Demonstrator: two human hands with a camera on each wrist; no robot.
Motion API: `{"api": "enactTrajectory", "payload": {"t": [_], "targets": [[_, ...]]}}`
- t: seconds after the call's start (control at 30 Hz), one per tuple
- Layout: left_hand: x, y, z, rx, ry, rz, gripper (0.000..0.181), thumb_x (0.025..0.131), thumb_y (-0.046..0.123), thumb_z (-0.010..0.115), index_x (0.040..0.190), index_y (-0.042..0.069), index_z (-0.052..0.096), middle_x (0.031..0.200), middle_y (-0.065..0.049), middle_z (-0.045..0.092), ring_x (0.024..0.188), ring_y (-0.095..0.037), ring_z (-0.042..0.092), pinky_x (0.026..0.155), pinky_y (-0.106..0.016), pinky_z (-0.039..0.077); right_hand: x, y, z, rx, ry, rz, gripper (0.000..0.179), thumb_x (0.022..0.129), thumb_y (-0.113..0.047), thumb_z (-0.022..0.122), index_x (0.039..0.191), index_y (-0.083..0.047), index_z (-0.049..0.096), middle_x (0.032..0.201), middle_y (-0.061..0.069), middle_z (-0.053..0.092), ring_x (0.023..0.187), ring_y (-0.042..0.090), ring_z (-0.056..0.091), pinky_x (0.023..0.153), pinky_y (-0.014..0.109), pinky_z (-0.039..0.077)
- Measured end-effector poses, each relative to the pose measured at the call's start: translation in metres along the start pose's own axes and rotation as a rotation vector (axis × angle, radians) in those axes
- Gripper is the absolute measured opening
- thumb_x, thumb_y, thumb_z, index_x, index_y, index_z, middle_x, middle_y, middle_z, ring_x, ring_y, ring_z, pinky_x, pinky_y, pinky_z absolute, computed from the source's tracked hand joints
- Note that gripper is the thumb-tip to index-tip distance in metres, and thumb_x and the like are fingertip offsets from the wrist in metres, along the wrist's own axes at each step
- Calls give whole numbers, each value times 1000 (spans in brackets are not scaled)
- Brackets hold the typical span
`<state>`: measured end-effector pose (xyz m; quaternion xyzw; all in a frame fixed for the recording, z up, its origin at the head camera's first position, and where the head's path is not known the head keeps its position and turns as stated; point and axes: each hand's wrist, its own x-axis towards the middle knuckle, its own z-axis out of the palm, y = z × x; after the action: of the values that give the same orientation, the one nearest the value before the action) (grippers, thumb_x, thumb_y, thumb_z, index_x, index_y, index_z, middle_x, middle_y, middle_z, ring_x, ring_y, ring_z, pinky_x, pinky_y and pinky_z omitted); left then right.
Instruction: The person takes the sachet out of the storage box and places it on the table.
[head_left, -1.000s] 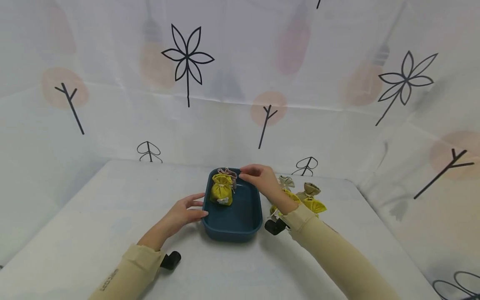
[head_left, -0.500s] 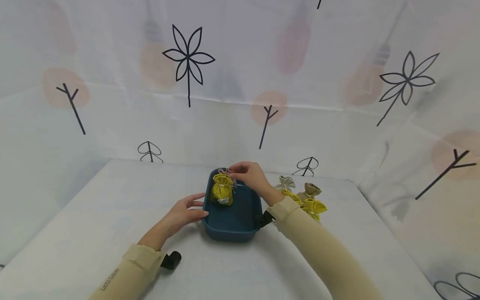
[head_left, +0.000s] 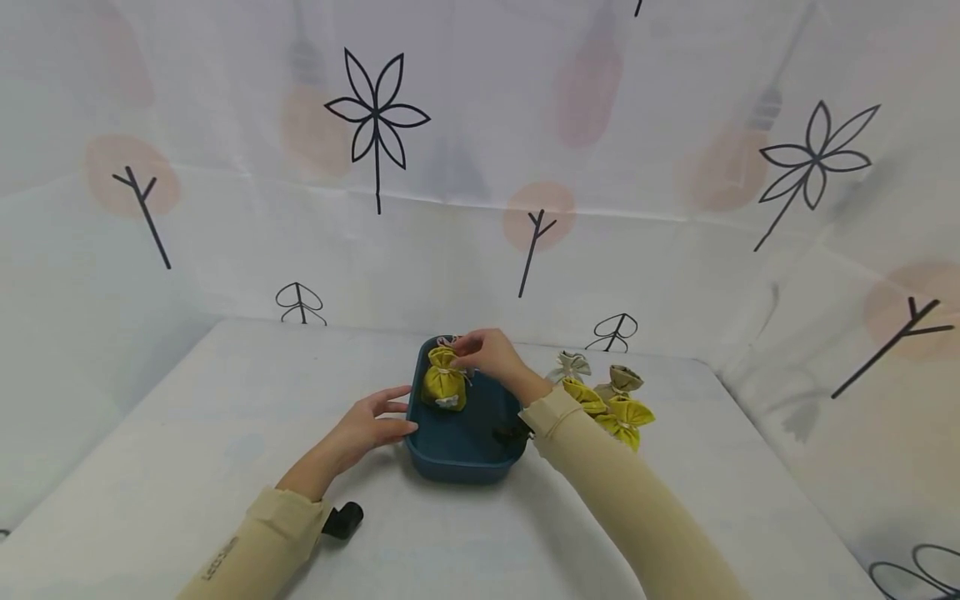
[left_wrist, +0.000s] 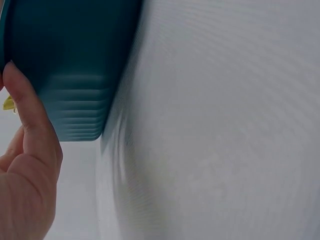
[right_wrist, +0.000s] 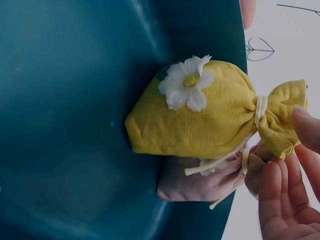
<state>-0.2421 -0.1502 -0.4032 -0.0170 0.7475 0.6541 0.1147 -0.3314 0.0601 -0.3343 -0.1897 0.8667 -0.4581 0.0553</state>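
Note:
A dark blue rectangular box (head_left: 467, 473) stands on the table, with a yellow drawstring pouch (head_left: 442, 385) at its far left inside. A white cloth flower decorates that pouch, as the right wrist view shows. Beside it lies a pinkish drawstring pouch (right_wrist: 192, 181), partly covered by the yellow one. My right hand (head_left: 495, 354) pinches the gathered top of the yellow pouch between thumb and fingers. My left hand (head_left: 363, 435) rests against the box's left side, its fingers nearly straight and its thumb at the rim.
To the right of the box sits a group of pouches: a pale grey one (head_left: 573, 364), a tan one (head_left: 621, 379) and yellow ones (head_left: 626, 417). The white table (head_left: 450, 542) meets a patterned cloth backdrop (head_left: 450, 275) behind and at the sides.
My right hand has moved left and slightly nearer, from the box's far right rim, past the pinkish pouch's top, to the yellow pouch's top. My left hand has stayed still.

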Motion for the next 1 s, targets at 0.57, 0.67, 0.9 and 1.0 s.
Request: {"api": "enactTrajectory", "payload": {"t": [0.57, 0.67, 0.9, 1.0], "targets": [[0, 1, 0, -2, 1, -4, 65, 83, 9, 71, 140, 17, 42, 130, -17, 49, 99, -23, 60, 84, -37, 51, 3, -2, 11, 29, -12, 38, 17, 85, -13, 69, 98, -3, 70, 92, 7, 66, 81, 19, 60, 77, 38, 54], [0, 1, 0, -3, 2, -5, 65, 82, 9, 71, 140, 17, 42, 130, -17, 49, 98, -22, 60, 84, -36, 51, 4, 1, 11, 28, 12, 27, 15, 85, -13, 68, 96, -3, 71, 91, 7, 66, 80, 18, 60, 74, 36, 54], [0, 0, 0, -9, -3, -1, 65, 83, 9, 71, 140, 17, 42, 129, -16, 49, 98, -22, 60, 84, -36, 51, 4, 2, 11, 67, 55, 21, 16, 86, -13, 67, 97, -2, 70, 93, 8, 66, 82, 19, 60, 74, 34, 53], [1, 0, 0, -5, 1, -2, 64, 83, 9, 70, 140, 16, 42, 128, -16, 49, 97, -22, 60, 84, -36, 51, 3, -1, 10, 100, 68, 13, 16, 87, -12, 66, 98, 0, 69, 94, 10, 66, 83, 20, 60, 78, 38, 53]]}}
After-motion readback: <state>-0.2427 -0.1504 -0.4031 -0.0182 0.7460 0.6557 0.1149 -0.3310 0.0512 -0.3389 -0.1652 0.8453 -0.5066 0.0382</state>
